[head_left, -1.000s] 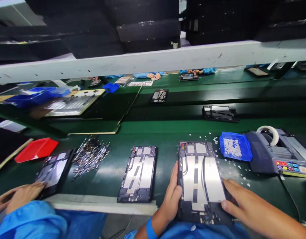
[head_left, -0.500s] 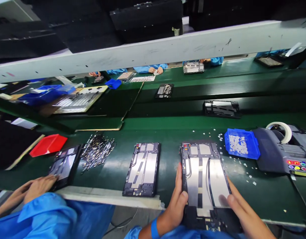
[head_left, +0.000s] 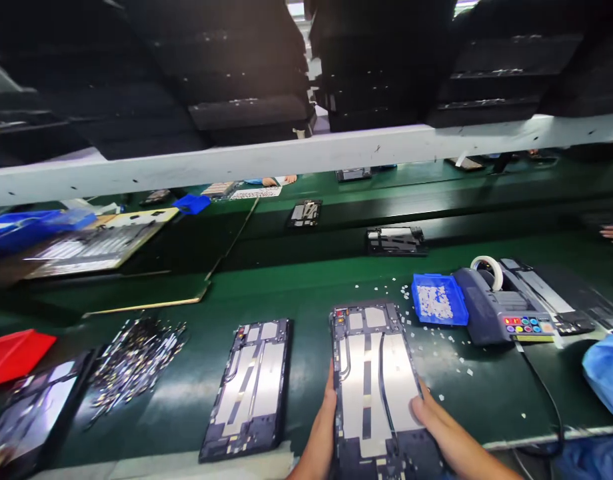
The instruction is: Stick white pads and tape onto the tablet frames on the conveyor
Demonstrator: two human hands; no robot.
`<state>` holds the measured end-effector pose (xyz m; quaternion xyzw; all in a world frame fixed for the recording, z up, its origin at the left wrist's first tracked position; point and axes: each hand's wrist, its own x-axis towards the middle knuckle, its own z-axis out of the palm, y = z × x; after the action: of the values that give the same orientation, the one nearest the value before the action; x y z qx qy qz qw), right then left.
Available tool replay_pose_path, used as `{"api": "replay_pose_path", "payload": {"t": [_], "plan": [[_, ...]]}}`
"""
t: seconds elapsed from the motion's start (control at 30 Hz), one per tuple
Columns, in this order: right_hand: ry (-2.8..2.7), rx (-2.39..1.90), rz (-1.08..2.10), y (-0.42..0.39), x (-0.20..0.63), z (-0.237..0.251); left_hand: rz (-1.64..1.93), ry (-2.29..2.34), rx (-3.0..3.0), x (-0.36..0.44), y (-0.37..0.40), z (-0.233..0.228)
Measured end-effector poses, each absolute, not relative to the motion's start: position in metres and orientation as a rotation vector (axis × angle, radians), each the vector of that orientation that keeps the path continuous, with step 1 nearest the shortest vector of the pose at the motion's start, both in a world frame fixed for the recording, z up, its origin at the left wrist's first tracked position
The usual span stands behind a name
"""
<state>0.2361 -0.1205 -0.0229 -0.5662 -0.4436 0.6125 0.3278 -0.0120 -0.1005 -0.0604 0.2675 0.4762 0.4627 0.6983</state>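
Note:
An opened tablet (head_left: 376, 387) with silver battery plates, black cables and a dark frame is held upright-lengthwise near the bench's front edge. My left hand (head_left: 320, 430) grips its left side, thumb along the edge. My right hand (head_left: 439, 423) grips the lower right side, thumb over the rim. The tablet's lower end runs out of the picture. Left of my hands, a second opened tablet (head_left: 249, 387) lies on the green bench. Small white pieces fill a blue tray (head_left: 461, 303) beyond my right hand, and several lie scattered beside it.
A tape dispenser (head_left: 479, 313) with a tape roll (head_left: 488, 270) stands at right. A heap of thin metallic strips (head_left: 136, 363) lies left, near a red tray (head_left: 19, 353) and a co-worker's tablet (head_left: 41, 407). More tablets (head_left: 396, 241) lie along the middle channel. A shelf beam (head_left: 266, 159) crosses overhead.
The view has swung to the right and up, so the bench things appear further left. Both my hands keep hold of the tablet. A blue sleeve now shows at the right edge.

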Motion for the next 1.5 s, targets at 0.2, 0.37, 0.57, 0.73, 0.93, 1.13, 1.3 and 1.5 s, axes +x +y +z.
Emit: {"api": "replay_pose_path", "payload": {"t": [0.2, 0.37, 0.57, 0.73, 0.93, 1.13, 1.3, 1.5], "plan": [[-1.476, -1.587, 1.432, -0.081, 0.271, 0.002, 1.066, 1.111, 0.716, -0.024, -0.095, -0.054], [-1.705, -1.645, 1.027, -0.046, 0.278, 0.022, 1.030, 1.367, 1.305, -0.048, -0.074, -0.017], [-2.178, -1.459, 0.630, -0.017, 0.251, 0.054, 0.914, 1.425, 2.091, -0.050, -0.005, 0.050], [-2.254, -1.436, 0.660, 0.017, 0.224, 0.063, 0.657, 1.339, 2.379, -0.040, 0.042, 0.060], [-2.335, -1.452, 0.700, 0.058, 0.188, 0.066, 0.593, 1.347, 2.389, -0.040, 0.046, 0.055], [-2.072, -1.407, 1.051, 0.060, 0.177, 0.064, 0.611, 1.339, 2.310, -0.037, 0.044, 0.052], [-2.003, -1.319, 1.140, 0.053, 0.177, 0.063, 0.744, 1.359, 2.171, -0.033, 0.040, 0.051], [-1.974, -1.296, 1.127, 0.054, 0.169, 0.063, 0.926, 1.415, 1.891, -0.026, 0.034, 0.047]]}}
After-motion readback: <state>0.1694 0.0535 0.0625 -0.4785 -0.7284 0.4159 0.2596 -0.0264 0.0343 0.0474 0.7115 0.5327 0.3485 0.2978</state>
